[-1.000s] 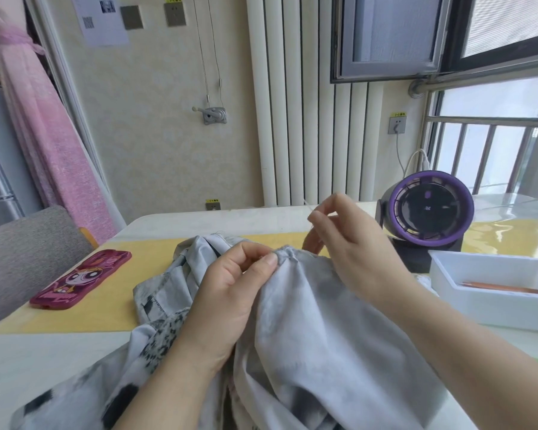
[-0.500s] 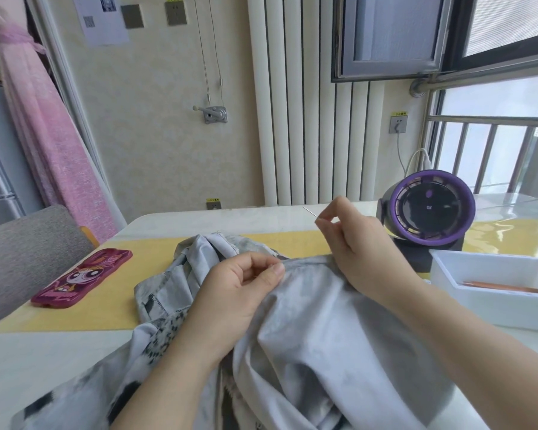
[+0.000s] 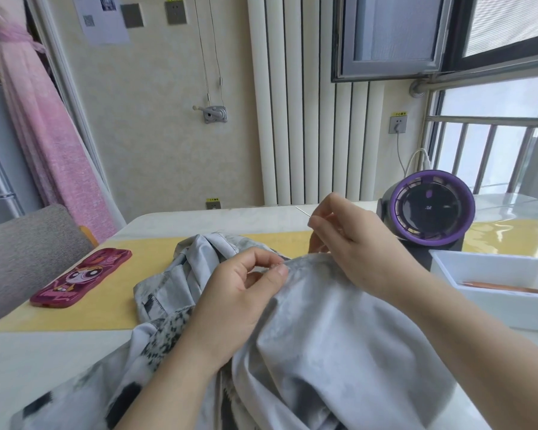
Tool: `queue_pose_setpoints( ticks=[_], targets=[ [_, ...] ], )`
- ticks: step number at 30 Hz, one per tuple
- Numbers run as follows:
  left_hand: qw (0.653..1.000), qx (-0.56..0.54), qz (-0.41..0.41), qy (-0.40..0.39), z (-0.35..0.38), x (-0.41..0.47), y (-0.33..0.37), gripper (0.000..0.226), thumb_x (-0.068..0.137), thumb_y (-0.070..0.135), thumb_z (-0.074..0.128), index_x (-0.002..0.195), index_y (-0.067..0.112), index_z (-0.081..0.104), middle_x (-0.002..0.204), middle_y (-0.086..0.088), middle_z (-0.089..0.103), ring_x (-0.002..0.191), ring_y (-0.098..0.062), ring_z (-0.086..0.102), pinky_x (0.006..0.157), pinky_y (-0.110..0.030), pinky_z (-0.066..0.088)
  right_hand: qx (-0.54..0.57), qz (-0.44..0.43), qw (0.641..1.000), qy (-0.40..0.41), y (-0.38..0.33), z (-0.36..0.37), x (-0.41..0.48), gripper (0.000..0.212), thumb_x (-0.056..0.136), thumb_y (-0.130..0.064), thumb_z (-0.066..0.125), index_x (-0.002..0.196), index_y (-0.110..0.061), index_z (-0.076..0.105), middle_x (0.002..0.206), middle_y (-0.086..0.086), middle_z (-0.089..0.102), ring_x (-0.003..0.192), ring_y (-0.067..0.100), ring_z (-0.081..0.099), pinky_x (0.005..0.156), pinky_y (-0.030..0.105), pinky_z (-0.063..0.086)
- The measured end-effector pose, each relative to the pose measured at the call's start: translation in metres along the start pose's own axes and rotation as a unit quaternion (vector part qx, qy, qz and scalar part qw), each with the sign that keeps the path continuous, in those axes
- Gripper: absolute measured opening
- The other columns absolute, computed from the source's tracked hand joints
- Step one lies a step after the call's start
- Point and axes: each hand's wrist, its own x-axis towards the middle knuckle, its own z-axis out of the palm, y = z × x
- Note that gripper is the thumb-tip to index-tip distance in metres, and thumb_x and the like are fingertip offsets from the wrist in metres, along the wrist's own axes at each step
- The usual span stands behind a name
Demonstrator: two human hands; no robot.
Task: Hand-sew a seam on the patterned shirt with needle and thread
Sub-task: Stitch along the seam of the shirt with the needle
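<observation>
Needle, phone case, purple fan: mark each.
needle (image 3: pixel 303 211), head view, exposed shaft
phone case (image 3: pixel 81 279), head view, middle of printed back
purple fan (image 3: pixel 431 208), head view, dark centre of grille

Lighting: bright daylight from the window (image 3: pixel 491 97) at far right, panes blown out white.
Glare: wavy sheen on the glossy worktop (image 3: pixel 507 234) at right.
Shadows: soft, in the folds of the shirt (image 3: pixel 339 336).
Distortion: wide-angle bowing of verticals toward the left and right edges.
Focus: generally sharp; near corners slightly soft.
</observation>
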Motion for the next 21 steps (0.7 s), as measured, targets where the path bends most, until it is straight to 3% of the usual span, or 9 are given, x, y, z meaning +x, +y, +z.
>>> queue_pose_setpoints(
  ticks=[4,7,9,11,13,18,21],
  targets=[
    [0.996,-0.069,0.041,-0.036,0.004,-0.004,0.005,0.006,0.072,0.018,0.062,0.066,0.019,0.063,0.089,0.012,0.07,0.077,-0.011,0.054,0.067,-0.012,0.044,0.112,0.076,0.99,-0.038,0.0,-0.005,0.003,0.016,0.096,-0.025,0.048,0.084,-0.016,0.053,0.067,-0.003,0.07,0.069,0.02,0.064,0.073,0.037,0.051],
    [0.994,-0.057,0.064,-0.068,0.004,-0.007,0.006,0.014,0.067,0.028,0.064,0.068,0.016,0.056,0.104,0.008,0.07,0.085,-0.017,0.054,0.072,-0.018,0.045,0.083,0.102,0.989,-0.062,0.004,-0.004,0.003,0.016,0.095,-0.028,0.05,0.084,-0.018,0.054,0.053,-0.007,0.059,0.046,0.008,0.048,0.049,0.022,0.041],
    [0.992,-0.065,0.063,-0.083,0.005,-0.008,0.006,0.015,0.068,0.021,0.063,0.069,0.01,0.053,0.106,0.004,0.071,0.092,-0.017,0.061,0.077,-0.018,0.047,0.044,0.094,0.992,-0.067,0.008,0.0,0.003,0.016,0.096,-0.029,0.049,0.085,-0.018,0.054,0.049,-0.007,0.051,0.039,0.004,0.038,0.044,0.019,0.032],
    [0.99,-0.092,0.053,-0.096,0.006,-0.009,0.007,0.013,0.069,0.014,0.063,0.07,0.007,0.051,0.104,0.002,0.072,0.099,-0.01,0.065,0.079,-0.015,0.048,0.02,0.088,0.994,-0.062,0.013,0.002,0.004,0.016,0.096,-0.029,0.049,0.085,-0.018,0.054,0.052,-0.006,0.047,0.043,0.005,0.038,0.05,0.023,0.032],
    [0.987,-0.104,0.056,-0.107,0.006,-0.01,0.007,0.017,0.067,0.021,0.062,0.07,0.008,0.051,0.106,0.001,0.072,0.104,-0.011,0.064,0.083,-0.017,0.049,0.03,0.097,0.993,-0.054,0.017,0.001,0.006,0.017,0.095,-0.029,0.049,0.084,-0.018,0.055,0.052,-0.005,0.044,0.048,0.01,0.037,0.054,0.027,0.032],
    [0.991,-0.071,0.071,-0.093,0.007,-0.009,0.002,0.009,0.07,0.02,0.065,0.069,0.014,0.059,0.12,0.008,0.065,0.117,-0.006,0.057,0.088,-0.012,0.044,0.219,0.142,0.965,0.003,0.016,-0.006,0.011,0.018,0.097,-0.017,0.048,0.08,-0.012,0.052,0.044,-0.008,0.036,0.041,0.008,0.032,0.061,0.029,0.044],
    [0.993,-0.041,0.081,-0.074,0.007,-0.007,-0.002,0.007,0.068,0.032,0.065,0.068,0.025,0.063,0.125,0.016,0.057,0.123,0.001,0.05,0.093,-0.01,0.04,0.277,0.132,0.952,0.003,0.008,-0.009,0.011,0.018,0.097,-0.013,0.047,0.08,-0.011,0.051,0.043,-0.006,0.04,0.04,0.01,0.035,0.063,0.029,0.048]
  ],
)
